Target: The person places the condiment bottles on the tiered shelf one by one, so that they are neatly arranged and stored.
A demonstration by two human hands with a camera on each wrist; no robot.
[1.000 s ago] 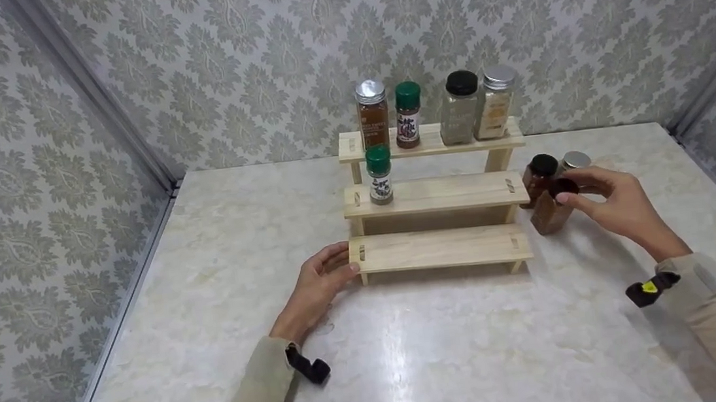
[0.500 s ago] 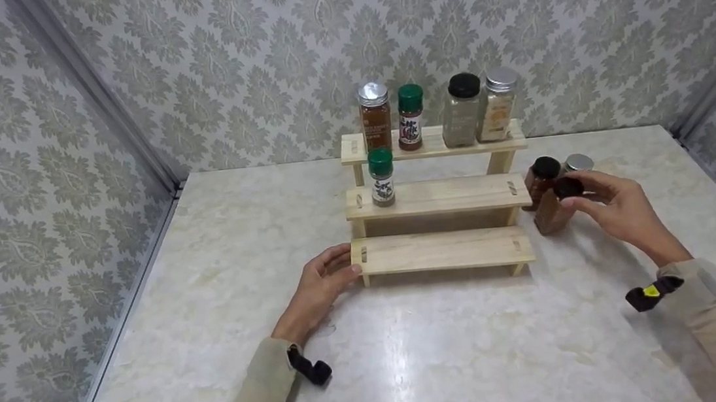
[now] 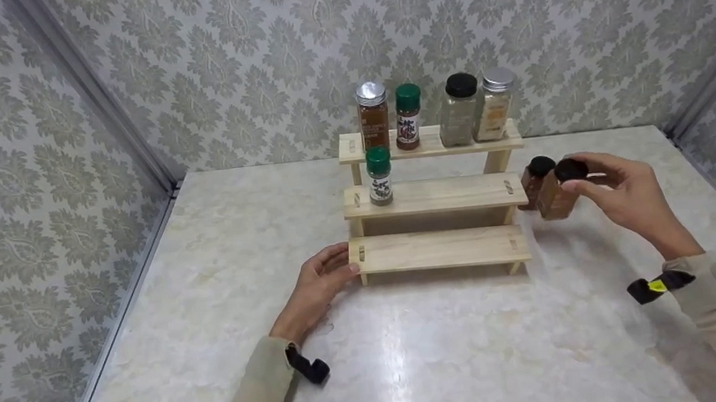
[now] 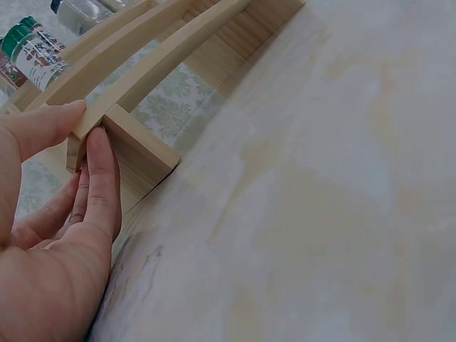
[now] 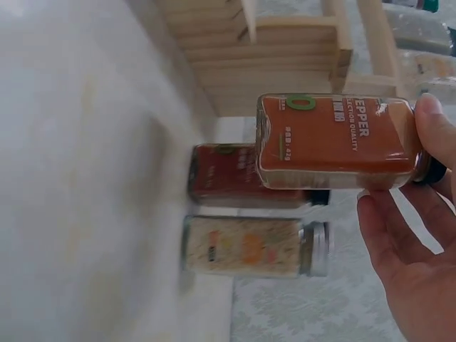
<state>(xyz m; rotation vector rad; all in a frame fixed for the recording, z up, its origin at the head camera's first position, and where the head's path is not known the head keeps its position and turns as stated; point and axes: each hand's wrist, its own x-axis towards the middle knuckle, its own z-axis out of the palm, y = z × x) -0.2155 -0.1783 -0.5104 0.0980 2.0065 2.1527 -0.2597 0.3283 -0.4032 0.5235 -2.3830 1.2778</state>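
Note:
My right hand (image 3: 630, 194) pinches a pepper jar (image 5: 335, 139) near its black cap. In the right wrist view the jar, full of orange-brown powder, is held off the table. Behind it stand a dark red spice jar (image 5: 228, 174) with a black cap and a silver-capped jar (image 5: 246, 246) of pale contents. My left hand (image 3: 320, 287) grips the left end of the lowest tier of a three-tier wooden spice rack (image 3: 441, 249). In the left wrist view its thumb lies on top of the board (image 4: 132, 85) and its fingers are underneath.
On the top tier stand a silver-capped brown jar (image 3: 373, 121), a green-capped bottle (image 3: 408, 117), a black-capped jar (image 3: 460, 112) and a silver-capped jar (image 3: 493, 106). Another green-capped bottle (image 3: 379, 176) is at the middle tier's left end. Patterned walls (image 3: 291, 56) enclose the marble-look table (image 3: 477, 347).
My right hand has raised the pepper jar from beside the other jars and brought it more upright. It now hides the silver-capped jar in the head view. My left hand stays on the rack.

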